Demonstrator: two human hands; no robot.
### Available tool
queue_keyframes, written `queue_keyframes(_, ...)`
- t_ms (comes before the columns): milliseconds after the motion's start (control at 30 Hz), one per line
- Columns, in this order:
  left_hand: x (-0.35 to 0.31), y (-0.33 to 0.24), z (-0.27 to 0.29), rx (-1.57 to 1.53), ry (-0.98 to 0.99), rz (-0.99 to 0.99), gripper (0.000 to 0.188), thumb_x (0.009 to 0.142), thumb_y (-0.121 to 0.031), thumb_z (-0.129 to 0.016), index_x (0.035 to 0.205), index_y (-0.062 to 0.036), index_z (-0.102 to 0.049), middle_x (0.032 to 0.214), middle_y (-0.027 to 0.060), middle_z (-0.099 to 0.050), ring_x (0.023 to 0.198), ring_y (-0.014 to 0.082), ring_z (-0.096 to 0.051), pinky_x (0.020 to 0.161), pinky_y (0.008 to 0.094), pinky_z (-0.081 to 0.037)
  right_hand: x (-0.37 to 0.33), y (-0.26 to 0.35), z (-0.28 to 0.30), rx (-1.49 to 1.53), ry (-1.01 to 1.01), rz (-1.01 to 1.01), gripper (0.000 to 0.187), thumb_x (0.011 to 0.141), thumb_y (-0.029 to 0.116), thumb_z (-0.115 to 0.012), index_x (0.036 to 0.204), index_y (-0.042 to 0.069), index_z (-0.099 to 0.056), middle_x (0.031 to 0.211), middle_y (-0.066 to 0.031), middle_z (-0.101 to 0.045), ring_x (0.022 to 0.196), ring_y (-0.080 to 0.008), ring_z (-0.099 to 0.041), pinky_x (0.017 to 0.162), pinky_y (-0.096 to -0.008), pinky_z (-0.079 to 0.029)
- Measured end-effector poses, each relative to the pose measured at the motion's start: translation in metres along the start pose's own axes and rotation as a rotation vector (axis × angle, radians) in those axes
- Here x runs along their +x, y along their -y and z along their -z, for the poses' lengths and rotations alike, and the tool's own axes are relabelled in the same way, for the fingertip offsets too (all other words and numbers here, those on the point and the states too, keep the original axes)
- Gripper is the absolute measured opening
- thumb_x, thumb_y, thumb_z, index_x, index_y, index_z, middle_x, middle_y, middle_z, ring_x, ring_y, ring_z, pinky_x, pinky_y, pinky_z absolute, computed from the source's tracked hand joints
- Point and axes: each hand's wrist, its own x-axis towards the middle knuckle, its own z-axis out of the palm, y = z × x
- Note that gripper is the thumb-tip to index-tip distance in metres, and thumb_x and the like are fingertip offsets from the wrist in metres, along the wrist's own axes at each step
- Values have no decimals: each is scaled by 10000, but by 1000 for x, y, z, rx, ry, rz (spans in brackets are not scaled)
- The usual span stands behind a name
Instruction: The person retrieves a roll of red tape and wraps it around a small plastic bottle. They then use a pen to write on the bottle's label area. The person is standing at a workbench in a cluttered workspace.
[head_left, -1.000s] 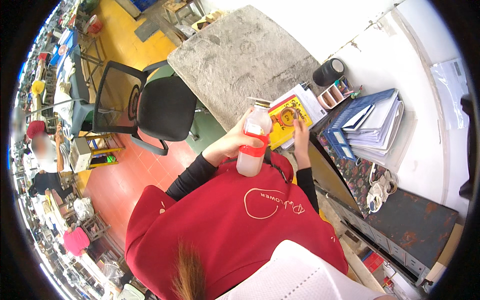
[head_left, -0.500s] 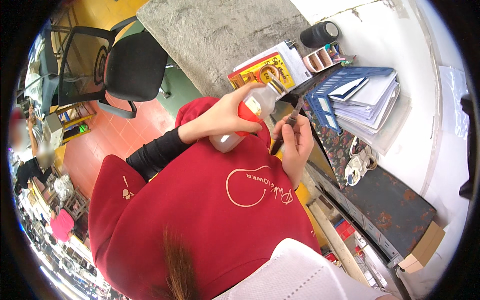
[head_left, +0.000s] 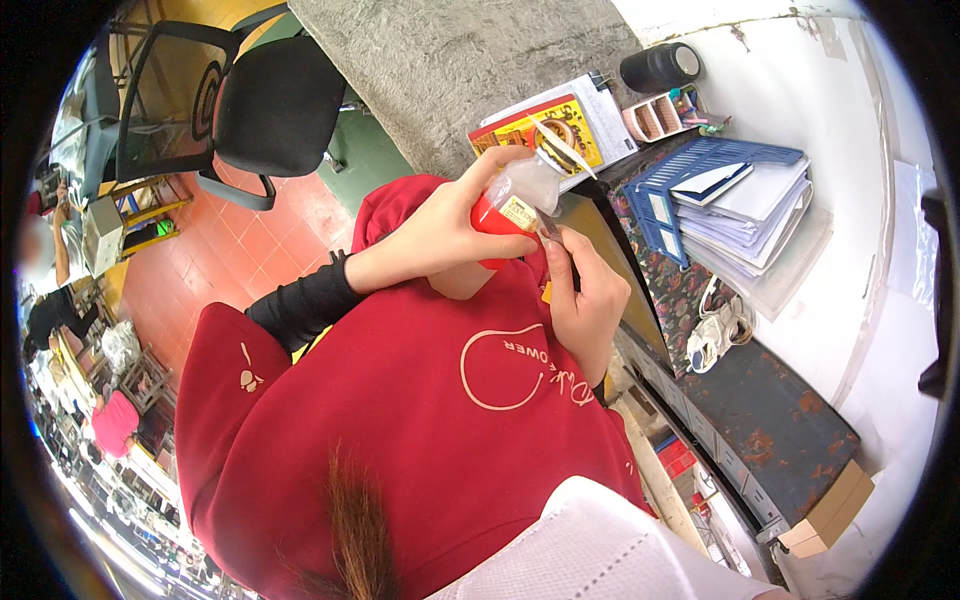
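My left hand (head_left: 445, 232) is wrapped round a translucent plastic bottle (head_left: 533, 186) with a red and cream label, holding it tilted in front of my chest. Over the bottle's far end shows a dark cap with a pale band. Between the thumb and fingers of my right hand (head_left: 588, 298) is a slim, dark-handled tool (head_left: 549, 228) with a greyish, blade-like tip. That tip meets the bottle's side beside the label, close to my left thumb; the handle is mostly hidden by my fingers.
Beyond the bottle lie a yellow and red booklet (head_left: 590, 128) and papers on the grey table (head_left: 450, 60). To the right are a black cylinder (head_left: 660, 68), a pen holder (head_left: 655, 118), a blue file tray (head_left: 655, 215) with papers and a white cable bundle (head_left: 715, 335). A black chair (head_left: 280, 105) stands left.
My right hand has brought the tool up against the bottle, where before it was apart from it. The bottle has turned slightly in my left hand, showing more of its cream label.
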Motion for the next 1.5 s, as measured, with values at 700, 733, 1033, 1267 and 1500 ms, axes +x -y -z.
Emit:
queue_keyframes(700,-4,10,-7,-92,1,9,870,785,-215,-823,1455,-58,-292,1219,88,-549,1092,144,-546,940,299,-451,-4,6,4,-127,23,3,143,901,148,-632,994,48,-672,795,-138,-694,586,-300,-645,510,-375,-464)
queue_keyframes(733,-4,10,-7,-90,0,13,870,784,-217,-824,1455,-59,-293,1217,88,-550,1094,143,-545,941,299,-451,-5,5,4,-117,24,0,143,901,148,-632,994,47,-672,794,-138,-694,587,-302,-645,511,-375,-464)
queue_keyframes(1033,-3,10,-9,-51,-16,-19,856,773,-201,-822,1446,-59,-312,1193,93,-575,1061,148,-575,922,308,-470,-2,2,8,-68,-3,11,132,896,147,-638,997,69,-675,740,-138,-672,554,-307,-619,508,-379,-448)
queue_keyframes(1267,0,13,-11,191,-69,-81,827,754,-396,-809,1364,-24,-393,1057,198,-672,955,305,-689,810,371,-537,17,-3,21,-149,27,186,113,894,153,-635,975,78,-662,701,-100,-621,571,-285,-596,511,-387,-423)
queue_keyframes(1500,-1,8,-12,192,-26,-111,823,754,-411,-805,1350,-15,-399,1032,204,-679,953,329,-688,806,377,-535,28,-1,34,-263,112,282,73,891,138,-628,903,66,-636,678,-67,-583,577,-250,-587,523,-370,-415)
